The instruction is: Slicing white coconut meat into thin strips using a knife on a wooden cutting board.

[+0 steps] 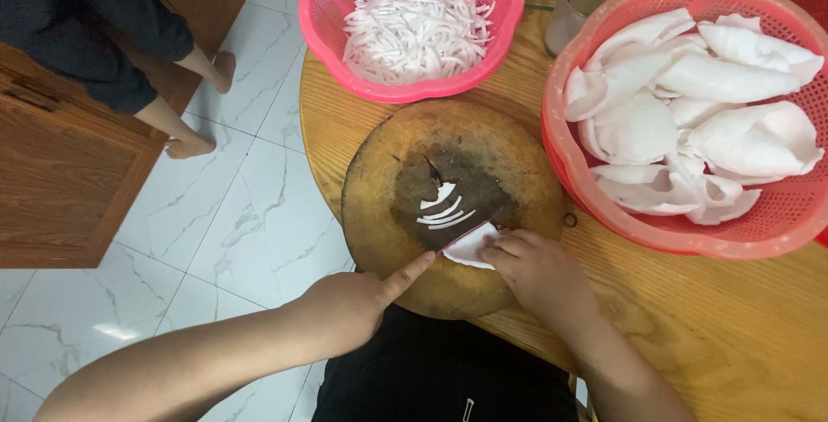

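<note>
My left hand grips a knife, index finger stretched along its back; the blade stands edge-on against a white coconut piece. My right hand presses that piece down with curled fingertips on a round, dark-stained wooden chopping block. A few thin white cut strips lie on the block just beyond the blade.
A pink basket of several white strips stands behind the block. A larger salmon-red basket of big white coconut pieces sits at the right on the wooden table. Another person's bare legs stand on the tiled floor at the left, by a wooden cabinet.
</note>
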